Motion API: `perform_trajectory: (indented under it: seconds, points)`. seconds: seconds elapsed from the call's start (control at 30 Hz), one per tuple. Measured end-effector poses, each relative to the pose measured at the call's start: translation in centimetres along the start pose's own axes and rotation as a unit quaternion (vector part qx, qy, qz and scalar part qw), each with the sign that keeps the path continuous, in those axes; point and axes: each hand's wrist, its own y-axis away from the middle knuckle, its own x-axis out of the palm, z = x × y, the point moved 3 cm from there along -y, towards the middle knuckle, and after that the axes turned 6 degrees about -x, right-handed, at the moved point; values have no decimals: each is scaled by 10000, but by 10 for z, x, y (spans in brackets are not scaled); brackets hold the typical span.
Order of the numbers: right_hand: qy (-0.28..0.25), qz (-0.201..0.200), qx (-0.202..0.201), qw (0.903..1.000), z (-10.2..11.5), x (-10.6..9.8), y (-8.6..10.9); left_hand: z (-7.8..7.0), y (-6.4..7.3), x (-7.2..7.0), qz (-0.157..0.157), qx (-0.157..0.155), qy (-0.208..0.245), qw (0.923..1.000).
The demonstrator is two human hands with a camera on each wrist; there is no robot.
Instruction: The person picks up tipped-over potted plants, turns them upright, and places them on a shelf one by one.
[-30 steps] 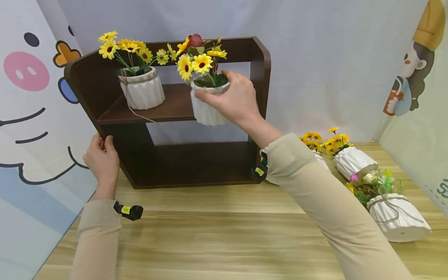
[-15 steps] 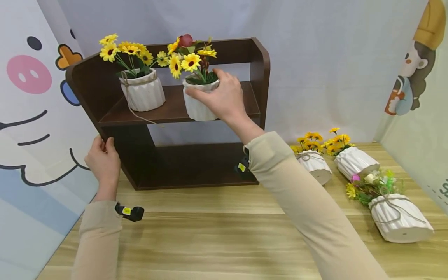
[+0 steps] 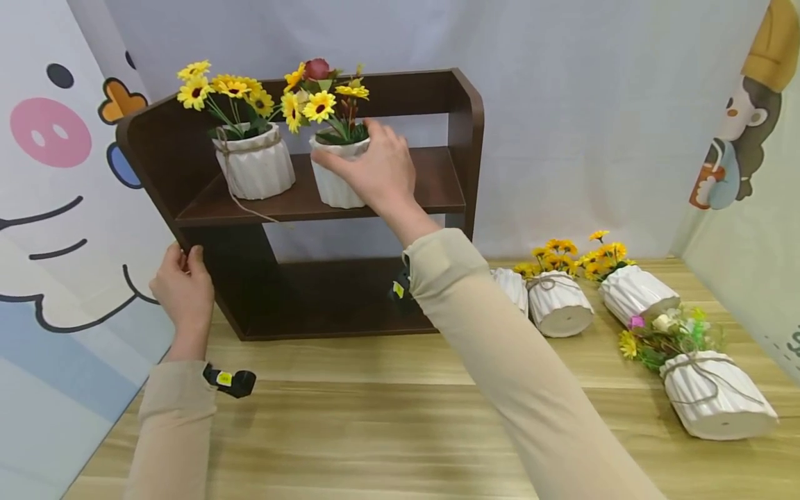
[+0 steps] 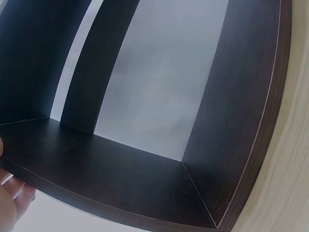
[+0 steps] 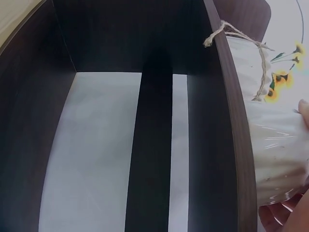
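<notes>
the right hand (image 3: 378,170) curls round a white ribbed pot (image 3: 336,182) of yellow and red artificial flowers, thumb on the near side of the rim and fingers behind it. the pot stands upright on the upper board of a dark brown wooden shelf unit (image 3: 450,118), just right of a second white pot (image 3: 255,165) with yellow flowers, which has a twine cord hanging over the board's front edge. the two pots are near each other, and their blooms overlap in the head view. in the right wrist view the held pot (image 5: 277,154) shows pale against the board's edge, with the twine and the other pot's flowers above it.

the left hand (image 3: 184,288) grips the shelf unit's left side panel low down, fingers wrapped round its front edge. the left wrist view shows only fingertips (image 4: 17,193) under the dark board.

the shelf unit stands on a light wooden table (image 3: 375,430). to its right, three more white pots lie tipped on the table: two with yellow flowers (image 3: 559,305) (image 3: 634,292) and one nearer with mixed pink and green ones (image 3: 719,392).

no readable writing appears anywhere; the small yellow tags on the wrist cameras are too small to read. cartoon figures cover the side walls.
</notes>
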Motion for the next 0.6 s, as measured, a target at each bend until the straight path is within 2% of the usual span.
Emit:
perform_trajectory:
  seconds: [0.33, 0.6]
  points:
    - [136, 292, 177, 9993, 7, 15, -13, 1, 1, 1, -40, -10, -16, 10000]
    - [246, 643, 190, 9974, 14, 18, -21, 0, -1, -1, 4, -17, -34, 10000]
